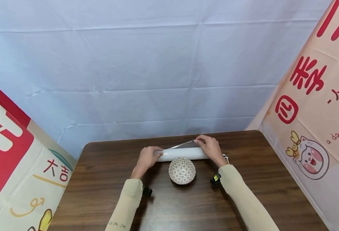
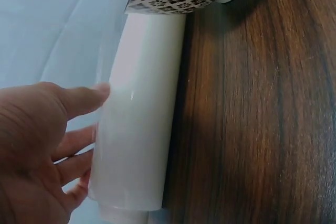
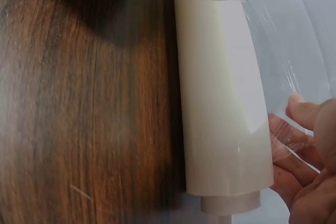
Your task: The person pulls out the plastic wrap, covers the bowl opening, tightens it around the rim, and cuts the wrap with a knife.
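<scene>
A white roll of plastic wrap lies lengthwise across the table behind a patterned bowl. At the roll's left end, my left hand pinches the clear film, thumb in front and fingers behind, close against the roll. My right hand pinches the film's loose edge near the right end, holding it up off the roll. Between the two hands the film edge slants upward to the right. In the right wrist view, wrinkled film runs from the thumb, and the roll's core pokes out.
The dark wooden table ends just behind the roll, in front of a pale cloth backdrop. Printed cloths hang at the left and right. The bowl stands between my forearms.
</scene>
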The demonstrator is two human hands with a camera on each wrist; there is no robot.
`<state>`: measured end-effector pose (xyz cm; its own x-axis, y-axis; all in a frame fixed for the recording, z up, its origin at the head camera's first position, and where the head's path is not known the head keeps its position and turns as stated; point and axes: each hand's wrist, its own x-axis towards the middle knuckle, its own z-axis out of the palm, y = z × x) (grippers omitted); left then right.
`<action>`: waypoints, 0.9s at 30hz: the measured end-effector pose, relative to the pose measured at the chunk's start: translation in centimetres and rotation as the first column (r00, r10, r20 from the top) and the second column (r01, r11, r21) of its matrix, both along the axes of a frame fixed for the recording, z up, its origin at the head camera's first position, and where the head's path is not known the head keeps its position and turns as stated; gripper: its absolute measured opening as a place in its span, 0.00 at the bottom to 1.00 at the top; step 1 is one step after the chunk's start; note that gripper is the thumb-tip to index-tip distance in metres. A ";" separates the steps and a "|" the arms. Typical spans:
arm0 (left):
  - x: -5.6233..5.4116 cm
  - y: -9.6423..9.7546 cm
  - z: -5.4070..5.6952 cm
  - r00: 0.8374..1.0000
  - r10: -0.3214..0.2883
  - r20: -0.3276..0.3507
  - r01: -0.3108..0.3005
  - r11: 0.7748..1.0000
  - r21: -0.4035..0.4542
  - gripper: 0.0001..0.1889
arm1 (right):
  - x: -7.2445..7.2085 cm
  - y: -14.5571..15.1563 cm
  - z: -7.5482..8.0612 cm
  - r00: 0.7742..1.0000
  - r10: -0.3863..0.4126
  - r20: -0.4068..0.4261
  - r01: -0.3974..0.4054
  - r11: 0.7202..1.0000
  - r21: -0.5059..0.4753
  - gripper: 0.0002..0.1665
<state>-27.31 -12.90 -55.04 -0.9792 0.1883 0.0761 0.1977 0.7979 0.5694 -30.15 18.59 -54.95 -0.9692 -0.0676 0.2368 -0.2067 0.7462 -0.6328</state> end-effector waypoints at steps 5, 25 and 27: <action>-0.2 -0.3 -0.1 0.998 0.028 -0.048 -0.028 1.000 0.015 0.10 | 0.4 -0.3 -0.3 0.994 -0.103 0.040 0.105 0.994 -0.039 0.14; -0.8 -3.5 -2.3 0.985 -0.027 0.169 -0.044 0.914 0.403 0.13 | 0.6 -0.8 -0.5 0.980 -0.197 0.029 0.198 0.980 -0.029 0.19; -0.7 -4.0 -2.7 0.979 -0.067 0.192 -0.028 0.891 0.454 0.15 | 0.6 -0.7 -0.5 0.979 -0.201 0.023 0.202 0.979 -0.031 0.21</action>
